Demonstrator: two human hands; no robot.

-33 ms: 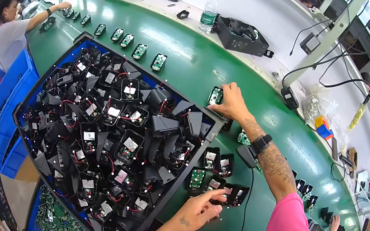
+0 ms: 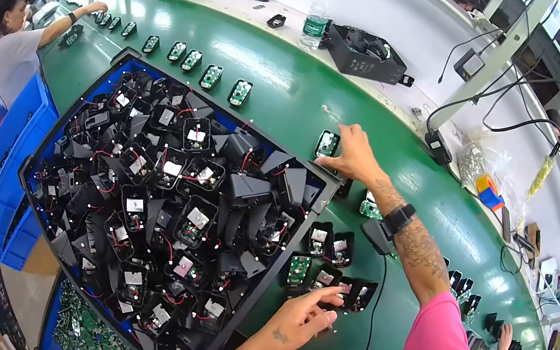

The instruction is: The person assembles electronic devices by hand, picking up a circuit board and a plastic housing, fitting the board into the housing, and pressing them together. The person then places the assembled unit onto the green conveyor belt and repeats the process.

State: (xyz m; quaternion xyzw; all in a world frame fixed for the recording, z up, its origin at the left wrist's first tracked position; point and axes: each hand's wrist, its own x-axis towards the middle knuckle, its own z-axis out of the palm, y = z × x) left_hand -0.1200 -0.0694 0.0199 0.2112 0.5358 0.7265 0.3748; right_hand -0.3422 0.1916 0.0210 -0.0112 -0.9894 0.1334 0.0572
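Observation:
My right hand [image 2: 355, 156] is beside a small black plastic housing with a green circuit board [image 2: 326, 144] on the green bench. Its thumb and fingers are apart around the housing's near side, the thumb close to its lower edge. My left hand [image 2: 306, 316] is nearer me, fingers stretched over a group of open black housings [image 2: 337, 275]; a fingertip lies over one of them, and I cannot tell whether it touches. A green circuit board [image 2: 299, 270] sits in a housing beside that group. Another board-fitted housing [image 2: 370, 208] is partly hidden by my right wrist.
A large tray [image 2: 252, 273] heaped with wired black housings fills the left. Board-fitted housings [image 2: 240, 93] line the bench [image 2: 284, 110] toward a co-worker [image 2: 19, 52]. A bottle [image 2: 315, 22] and black box [image 2: 368, 58] stand beyond. A blue bin of boards [image 2: 85, 344] is lower left.
My right hand has shifted slightly right, its fingers drawing away from the board-fitted housing, which stays in place. My left hand has not visibly moved.

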